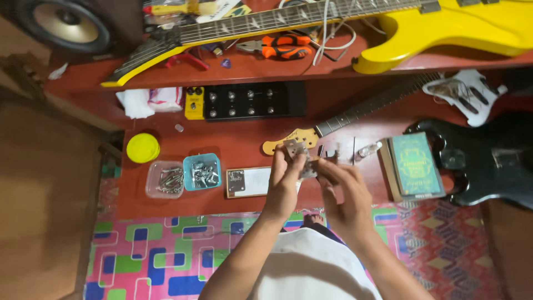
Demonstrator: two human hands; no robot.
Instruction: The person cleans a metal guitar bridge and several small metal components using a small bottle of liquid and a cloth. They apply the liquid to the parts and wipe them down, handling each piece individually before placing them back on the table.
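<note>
Both my hands are raised together over the lower red shelf (166,208). My left hand (286,180) pinches a small shiny metal part (296,149) between thumb and fingers. My right hand (341,186) grips the same cluster of small metal hardware (311,166) from the right side. The two hands touch at the fingertips. Just behind them lies a pale wooden guitar headstock (286,140) on its dark neck (377,105).
A teal tub (202,172) and a transparent tub (165,179) hold several metal parts. Nearby sit a yellow lid (142,148), a small framed plate (248,182), a green book (416,165), a black pedal unit (250,101), a black guitar body (494,161), orange pliers (286,47) and a yellow guitar (444,28).
</note>
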